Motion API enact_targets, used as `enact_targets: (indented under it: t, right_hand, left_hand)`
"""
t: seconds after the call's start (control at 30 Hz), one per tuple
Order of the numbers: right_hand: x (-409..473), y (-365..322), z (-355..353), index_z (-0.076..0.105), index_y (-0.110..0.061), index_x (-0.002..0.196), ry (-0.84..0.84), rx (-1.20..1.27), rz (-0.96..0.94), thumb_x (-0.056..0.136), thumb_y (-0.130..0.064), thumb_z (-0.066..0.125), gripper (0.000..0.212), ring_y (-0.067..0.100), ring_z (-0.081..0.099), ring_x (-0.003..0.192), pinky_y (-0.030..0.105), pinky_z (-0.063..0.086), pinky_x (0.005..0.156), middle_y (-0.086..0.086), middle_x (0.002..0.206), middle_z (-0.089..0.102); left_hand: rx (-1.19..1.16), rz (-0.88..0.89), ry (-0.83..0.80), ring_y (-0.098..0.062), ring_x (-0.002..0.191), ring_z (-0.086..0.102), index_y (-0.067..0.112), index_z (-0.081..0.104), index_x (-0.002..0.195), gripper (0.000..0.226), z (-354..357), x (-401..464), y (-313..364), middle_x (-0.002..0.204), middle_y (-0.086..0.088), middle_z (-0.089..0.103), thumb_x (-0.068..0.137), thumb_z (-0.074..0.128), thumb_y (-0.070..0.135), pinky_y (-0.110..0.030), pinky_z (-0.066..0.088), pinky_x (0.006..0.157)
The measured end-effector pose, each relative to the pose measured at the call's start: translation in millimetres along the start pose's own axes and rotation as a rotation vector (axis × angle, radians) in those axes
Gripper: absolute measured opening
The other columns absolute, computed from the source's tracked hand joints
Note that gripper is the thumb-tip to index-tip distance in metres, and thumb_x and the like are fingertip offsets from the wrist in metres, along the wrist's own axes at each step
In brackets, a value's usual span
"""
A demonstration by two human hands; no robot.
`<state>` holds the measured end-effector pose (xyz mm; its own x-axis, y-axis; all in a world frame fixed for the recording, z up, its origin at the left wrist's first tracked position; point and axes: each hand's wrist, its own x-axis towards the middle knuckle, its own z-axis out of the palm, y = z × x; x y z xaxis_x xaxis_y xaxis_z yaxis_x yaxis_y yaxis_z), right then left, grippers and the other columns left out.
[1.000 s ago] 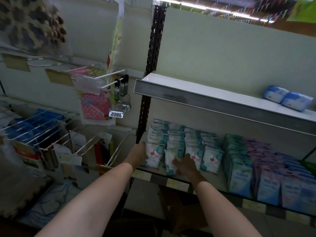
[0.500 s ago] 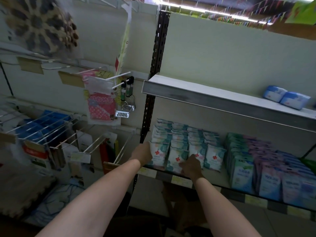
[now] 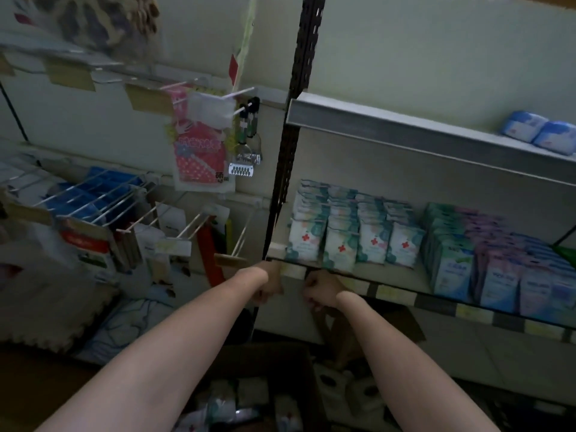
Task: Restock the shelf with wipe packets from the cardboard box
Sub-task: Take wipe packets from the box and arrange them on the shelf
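Wipe packets [image 3: 339,244] stand on the shelf [image 3: 396,272] just above both empty, loosely curled hands.

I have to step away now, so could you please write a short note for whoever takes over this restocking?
Left hand and right hand: both empty, fingers loosely curled, just below the shelf edge.
Wipe packets: four rows stand upright at the shelf's left end.
Cardboard box: on the floor below, with more packets inside.
Left: lift packets from the box and fill the rows.
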<state>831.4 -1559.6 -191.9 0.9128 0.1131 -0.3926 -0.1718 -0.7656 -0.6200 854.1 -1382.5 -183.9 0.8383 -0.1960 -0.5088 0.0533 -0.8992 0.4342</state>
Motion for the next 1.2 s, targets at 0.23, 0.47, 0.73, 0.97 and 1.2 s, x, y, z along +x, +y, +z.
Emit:
enact_targets:
  t: [0.23,0.47,0.73,0.97,1.2]
  right_hand:
    - [-1,22,73,0.06,-0.01,0.095,-0.166,-0.11,0.128,0.089,-0.015,0.061,0.008,0.012,0.062,0.058,0.021,0.051,0.051,0.005,0.076,0.066]
    - [10,47,155,0.058,-0.016,0.084,-0.291,-0.129,0.142,0.089,-0.013,0.054,0.007,0.019,0.066,0.073,0.031,0.052,0.06,0.007,0.093,0.07]
    - [24,93,219,0.054,-0.025,0.076,-0.337,-0.194,0.121,0.091,-0.015,0.057,0.019,0.018,0.057,0.084,0.027,0.043,0.071,0.003,0.09,0.062]
    - [68,157,262,0.059,-0.01,0.094,-0.446,-0.355,0.084,0.092,-0.015,0.058,0.006,0.027,0.06,0.1,0.026,0.041,0.078,0.011,0.102,0.065]
    - [124,213,295,0.058,-0.007,0.123,-0.591,-0.482,0.156,0.092,-0.018,0.059,0.033,0.032,0.055,0.12,0.034,0.044,0.098,0.017,0.128,0.059]
  left_hand:
    - [-0.019,-0.115,-0.075,-0.027,0.059,0.066,0.005,0.059,0.083,0.02,52,-10,-66,0.076,-0.014,0.068,0.094,0.057,0.022,-0.037,0.058,0.06]
    - [-0.124,-0.226,-0.058,-0.024,0.08,0.065,0.012,0.066,0.102,0.021,130,-4,-145,0.098,-0.009,0.068,0.089,0.052,0.022,-0.035,0.056,0.07]
    - [-0.262,-0.398,-0.094,-0.032,0.113,0.058,0.006,0.057,0.124,0.033,214,3,-188,0.127,-0.016,0.058,0.098,0.048,0.023,-0.034,0.047,0.085]
    - [-0.5,-0.576,0.03,-0.033,0.122,0.054,0.003,0.057,0.125,0.033,296,25,-207,0.129,-0.021,0.058,0.099,0.039,0.013,-0.037,0.04,0.1]
    - [-0.654,-0.665,0.169,-0.034,0.108,0.06,0.001,0.062,0.113,0.025,360,75,-194,0.113,-0.02,0.065,0.095,0.048,0.012,-0.031,0.036,0.092]
